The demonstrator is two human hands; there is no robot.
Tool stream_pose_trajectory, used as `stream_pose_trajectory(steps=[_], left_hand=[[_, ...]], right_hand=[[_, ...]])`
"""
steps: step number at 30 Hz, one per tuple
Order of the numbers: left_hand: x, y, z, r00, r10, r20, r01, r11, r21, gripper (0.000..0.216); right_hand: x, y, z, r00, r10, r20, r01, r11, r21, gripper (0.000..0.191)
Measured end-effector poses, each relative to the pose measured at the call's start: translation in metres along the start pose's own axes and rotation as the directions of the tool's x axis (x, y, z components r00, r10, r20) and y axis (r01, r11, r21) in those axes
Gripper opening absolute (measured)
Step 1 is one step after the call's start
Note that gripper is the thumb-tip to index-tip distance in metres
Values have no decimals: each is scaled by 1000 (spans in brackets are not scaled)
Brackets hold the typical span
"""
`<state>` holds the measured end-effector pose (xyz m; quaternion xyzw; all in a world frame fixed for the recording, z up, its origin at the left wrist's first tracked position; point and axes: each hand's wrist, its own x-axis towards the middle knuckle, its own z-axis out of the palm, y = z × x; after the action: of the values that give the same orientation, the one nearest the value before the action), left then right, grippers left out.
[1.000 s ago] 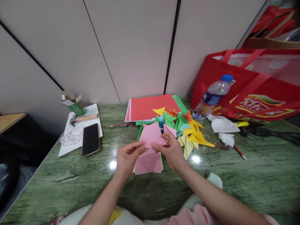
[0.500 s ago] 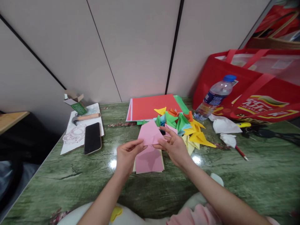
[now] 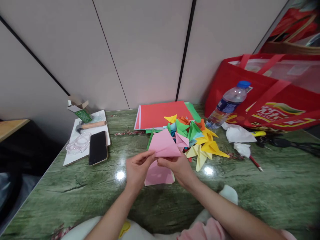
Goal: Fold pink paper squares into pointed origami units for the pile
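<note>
My left hand [image 3: 136,168] and my right hand [image 3: 176,166] both pinch the lower edge of a pink paper sheet [image 3: 163,145] folded into a triangle, held just above the green marble table [image 3: 75,186]. Under the hands lies a small stack of pink square sheets [image 3: 158,176]. Just beyond the held paper sits a pile of folded paper shapes [image 3: 197,138] in yellow, green, orange and blue.
A stack of red and green paper [image 3: 160,115] lies at the back. A phone [image 3: 98,152], bead bracelet [image 3: 77,143], hammer [image 3: 91,125] and small box [image 3: 80,111] are at the left. A water bottle [image 3: 227,103], red bag [image 3: 270,90], tissues [image 3: 238,135] and pencil [image 3: 255,162] are at the right.
The pink sheet went from an open, partly folded shape to a flat triangle. My right hand moved down from its upper right corner to the lower edge, close to my left hand.
</note>
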<state>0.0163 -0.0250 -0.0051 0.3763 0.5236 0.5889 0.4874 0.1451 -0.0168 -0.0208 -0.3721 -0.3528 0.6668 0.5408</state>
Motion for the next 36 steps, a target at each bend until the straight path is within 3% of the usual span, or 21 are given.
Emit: stream_pose_trajectory(steps=[3,9,15,22,31,36], left_hand=[[-3,0,2,1000,6,-12,-6,999,47,14],[-6,-8,6,998,27,-52,-22,996,88,15],[-4,-15,6,999,-24,-39,23,1000,-12,20],[-1,-10,4,996,-92,17,92,995,-26,20],[2,-5,-1,988,-122,91,132,986,-106,28],[5,-3,-4,986,-122,110,131,988,-87,28]], right_hand=[[-2,3,2,999,18,-47,-18,1000,-5,28],[-3,5,6,995,28,-98,-23,998,53,23],[-4,4,11,988,27,-149,-11,994,107,20],[-1,1,4,993,26,-116,-21,999,38,12],[3,-2,-2,994,72,-78,-60,987,149,12],[4,-4,-2,995,72,-73,-63,992,113,15]])
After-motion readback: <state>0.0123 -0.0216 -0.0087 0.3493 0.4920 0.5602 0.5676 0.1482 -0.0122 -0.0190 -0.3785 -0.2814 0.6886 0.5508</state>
